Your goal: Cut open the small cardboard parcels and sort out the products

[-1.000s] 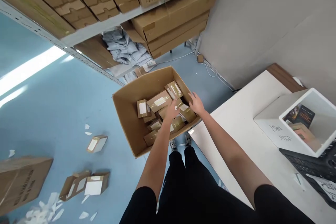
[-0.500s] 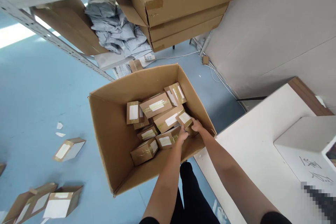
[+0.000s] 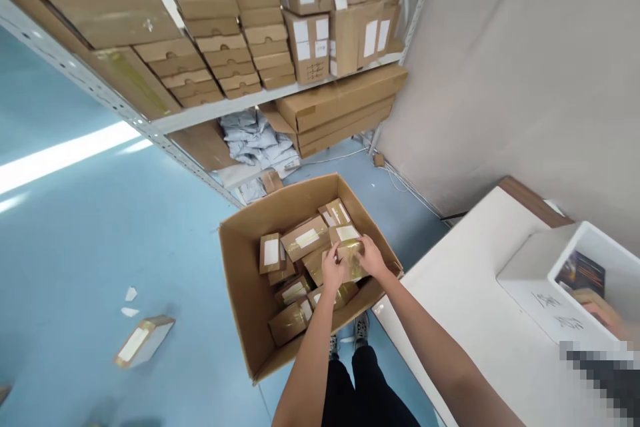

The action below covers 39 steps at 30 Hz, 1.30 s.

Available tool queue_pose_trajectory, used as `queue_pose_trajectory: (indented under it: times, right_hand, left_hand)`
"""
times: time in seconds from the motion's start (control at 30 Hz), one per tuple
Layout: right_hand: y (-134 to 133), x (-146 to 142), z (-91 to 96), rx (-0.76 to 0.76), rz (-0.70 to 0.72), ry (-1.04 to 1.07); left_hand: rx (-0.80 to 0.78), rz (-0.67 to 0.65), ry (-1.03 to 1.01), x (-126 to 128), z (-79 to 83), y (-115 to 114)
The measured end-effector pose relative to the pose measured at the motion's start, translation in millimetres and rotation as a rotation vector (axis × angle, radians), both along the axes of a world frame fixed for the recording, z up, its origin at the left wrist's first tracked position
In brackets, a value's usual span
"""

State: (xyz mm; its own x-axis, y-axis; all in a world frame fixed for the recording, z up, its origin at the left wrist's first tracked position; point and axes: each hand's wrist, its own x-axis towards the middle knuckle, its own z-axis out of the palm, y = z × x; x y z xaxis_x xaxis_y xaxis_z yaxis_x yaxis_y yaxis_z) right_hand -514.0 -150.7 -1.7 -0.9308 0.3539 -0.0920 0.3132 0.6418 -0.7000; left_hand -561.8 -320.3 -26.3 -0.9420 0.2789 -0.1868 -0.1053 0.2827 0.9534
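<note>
A large open cardboard carton [image 3: 240, 287] stands on the blue floor and holds several small taped brown parcels with white labels. Both my hands reach into it. My left hand [image 3: 333, 271] and my right hand [image 3: 371, 257] close on one small parcel [image 3: 347, 247] from either side, holding it just above the others. Another labelled parcel [image 3: 305, 238] lies beside it to the left.
A metal shelf rack [image 3: 165, 123] with stacked cardboard boxes stands behind the carton, grey bags under it. A small parcel [image 3: 144, 340] lies on the floor at left. A white table [image 3: 465, 300] at right carries a white bin [image 3: 575, 280].
Both hands went down into the carton, closed on a small parcel near its right wall and have lifted it a little. The view has tilted up toward the shelves.
</note>
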Motion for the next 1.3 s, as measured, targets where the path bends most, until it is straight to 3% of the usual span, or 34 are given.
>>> queue_pose_trajectory:
  times: [0.13, 0.23, 0.33, 0.47, 0.6, 0.7, 0.83, 0.93, 1.03, 1.17, 1.23, 1.3]
  right_hand:
    - [12.4, 17.3, 74.0, 0.034, -0.071, 0.216]
    - [28.4, 55.6, 113.5, 0.104, -0.221, 0.290]
    - [41.9, 114.1, 137.4, 0.165, -0.426, 0.306]
    - [53.9, 209.1, 149.0, 0.204, -0.703, 0.241]
    - [57.3, 306.3, 136.9, 0.206, -0.947, 0.104]
    - [55.6, 371.9, 120.5, 0.178, -1.091, 0.049]
    - [58.6, 448.3, 101.0, 0.164, -1.193, 0.173]
    - [63.2, 497.7, 77.7, 0.164, -1.202, 0.302]
    - [61.5, 535.0, 41.9, 0.074, -1.191, 0.162]
    - [58.8, 563.1, 4.7, -0.091, -1.022, -0.148]
    - [65.4, 572.8, 2.8, -0.087, -0.974, -0.180]
    - [77.6, 584.9, 12.1, -0.063, -0.962, -0.155]
  left_hand:
    - [0.156, -0.097, 0.088, 1.3, 65.7, 20.9]
    - [0.286, -0.220, 0.088, 18.1, 96.8, 54.4]
    - [0.330, -0.405, 0.088, 48.5, 117.8, 93.5]
    - [0.302, -0.717, 0.050, 108.1, 136.9, 144.2]
    - [0.242, -1.012, 0.083, 183.9, 141.4, 183.7]
    - [0.159, -1.158, 0.137, 242.6, 137.5, 203.5]
    - [0.181, -1.258, 0.172, 312.6, 126.0, 224.3]
    - [0.236, -1.247, 0.103, 360.6, 105.2, 232.7]
    - [0.131, -1.257, -0.029, 405.6, 72.8, 227.9]
    - [-0.035, -1.313, -0.030, 446.7, 39.5, 217.8]
    - [-0.107, -1.278, 0.058, 452.2, 39.7, 224.7]
    - [-0.192, -1.231, 0.183, 447.1, 52.6, 243.6]
